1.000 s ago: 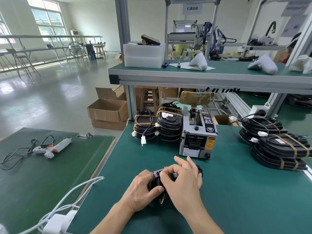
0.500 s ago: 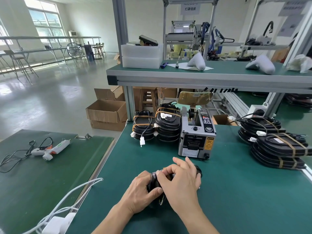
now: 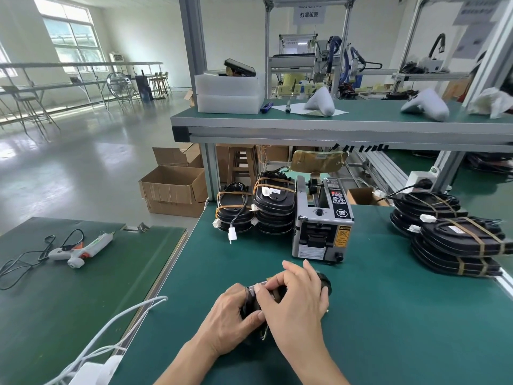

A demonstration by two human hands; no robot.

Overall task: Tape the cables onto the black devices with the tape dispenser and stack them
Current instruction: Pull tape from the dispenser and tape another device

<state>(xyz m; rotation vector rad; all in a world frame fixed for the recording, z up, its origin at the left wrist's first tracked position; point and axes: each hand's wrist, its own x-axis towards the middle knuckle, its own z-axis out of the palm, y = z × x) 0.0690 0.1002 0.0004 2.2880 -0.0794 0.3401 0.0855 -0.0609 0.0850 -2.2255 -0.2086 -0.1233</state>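
Both hands stayed on the small black device [image 3: 324, 282] on the green table mat [image 3: 388, 315]. Left hand [image 3: 230, 318] gripped its side; right hand [image 3: 294, 301] pinched its top. Behind stood the grey tape dispenser [image 3: 322, 220] and stacked black devices [image 3: 273, 207].

Black device [image 3: 325, 282] mostly behind hands

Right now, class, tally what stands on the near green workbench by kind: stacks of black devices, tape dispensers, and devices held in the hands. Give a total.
Taped stacks of flat black plastic devices: 4
Grey box-shaped tape dispenser: 1
Black device held in both hands: 1
Total: 6
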